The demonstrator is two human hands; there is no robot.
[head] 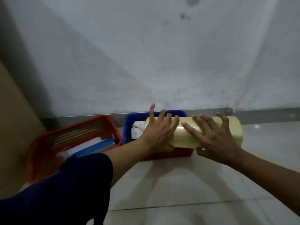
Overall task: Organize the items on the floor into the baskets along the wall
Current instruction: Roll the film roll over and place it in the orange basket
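Observation:
A thick pale-yellow roll [186, 138], shiny like stacked tape or film, lies sideways across the top of a blue basket [128, 127] by the wall. My left hand [159, 132] grips its left end with fingers spread over the top and thumb under. My right hand [214, 137] holds its right half the same way. White paper items [137, 129] show inside the blue basket. An orange basket [45, 143] stands to the left, holding a blue-edged folder [95, 147] and white sheets.
A red edge [170, 154], perhaps another basket, shows under the roll. A grey wall [146, 54] with a metal baseboard [259, 111] rises right behind the baskets. A brown panel [11, 127] stands at far left. Pale floor tiles [178, 192] spread in front.

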